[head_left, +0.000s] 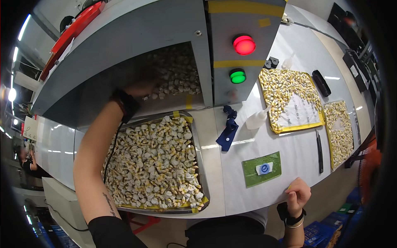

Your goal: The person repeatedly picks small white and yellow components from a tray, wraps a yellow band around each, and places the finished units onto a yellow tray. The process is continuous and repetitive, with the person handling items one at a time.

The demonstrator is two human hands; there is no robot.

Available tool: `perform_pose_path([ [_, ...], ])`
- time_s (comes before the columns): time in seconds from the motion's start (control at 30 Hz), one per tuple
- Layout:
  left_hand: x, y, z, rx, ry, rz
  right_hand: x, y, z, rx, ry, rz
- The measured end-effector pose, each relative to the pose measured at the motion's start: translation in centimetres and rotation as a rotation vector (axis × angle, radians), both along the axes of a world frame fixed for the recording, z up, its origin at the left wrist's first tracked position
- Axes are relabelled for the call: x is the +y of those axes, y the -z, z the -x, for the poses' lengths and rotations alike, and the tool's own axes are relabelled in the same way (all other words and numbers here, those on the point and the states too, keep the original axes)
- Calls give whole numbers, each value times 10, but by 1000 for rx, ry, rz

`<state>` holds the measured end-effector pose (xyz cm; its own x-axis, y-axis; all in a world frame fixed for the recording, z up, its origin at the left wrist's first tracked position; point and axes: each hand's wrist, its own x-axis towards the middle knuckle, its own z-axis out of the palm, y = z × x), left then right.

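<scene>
My left arm reaches into the dark opening of a grey metal box [124, 37]. Inside it, my left hand [142, 87] is at the edge of a heap of small whitish pieces [178, 78]; its fingers are dim and blurred. Below the opening lies a metal tray [202, 173] with yellow tape on its rim, filled with similar white and yellowish pieces [153, 161]. My right hand [298, 193] is curled closed by the table's front edge, with nothing visible in it. Nearest to it is a green mat [252, 175] bearing a small white piece with a blue ring [265, 168].
The box has a red light [244, 44] and a green button [237, 76]. A white squeeze bottle [257, 120] and a dark blue strap [227, 136] stand near a yellow-rimmed tray [297, 129] of yellow-white pieces. Right of these are a black pen-like tool [319, 153] and another filled tray [341, 136].
</scene>
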<state>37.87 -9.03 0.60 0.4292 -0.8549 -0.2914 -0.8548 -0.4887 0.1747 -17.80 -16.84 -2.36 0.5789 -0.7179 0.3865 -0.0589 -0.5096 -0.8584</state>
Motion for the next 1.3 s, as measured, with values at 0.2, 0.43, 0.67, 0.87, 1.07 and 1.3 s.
perform_pose_path([
  [0.2, 6, 23, -2, 77, -96, 284, 2, 5, -3, 6, 13, 8],
  [0.43, -22, -27, -33, -313, 34, 614, 2, 3, -4, 2, 74, 85],
  [0.67, -61, -29, -59, -563, -222, 658, 3, 5, -9, -2, 61, 88],
  [0.87, -91, -10, -42, -515, -154, 624, 3, 2, -9, 56, 93, 116],
  [1.07, -71, -47, 10, -241, 225, 381, 4, 2, -13, 46, 64, 72],
  [1.3, -59, -69, 34, -168, 297, 305, 4, 1, -8, 70, 76, 89],
])
